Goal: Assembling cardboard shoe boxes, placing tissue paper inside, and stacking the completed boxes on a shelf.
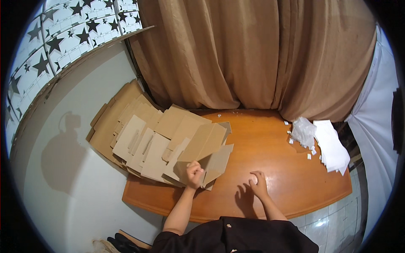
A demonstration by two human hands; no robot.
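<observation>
A partly unfolded brown cardboard box (205,141) lies at the right end of a spread of flattened cartons, its flaps standing up at the right side. My left hand (194,173) is at the box's near edge, fingers curled in a grip against the cardboard; the fingertips are partly hidden. Over the bare wood to the right of the box hovers my right hand (258,184), fingers apart and slightly bent, with nothing in it. Its shadow falls on the tabletop just to its left.
Overlapping flat cartons (158,152) cover the left of the wooden table (278,168), against a pale wall. At the right lie a crumpled clear plastic bag (303,132), small white scraps and a stack of white sheets (331,145). Brown curtains (211,55) hang behind.
</observation>
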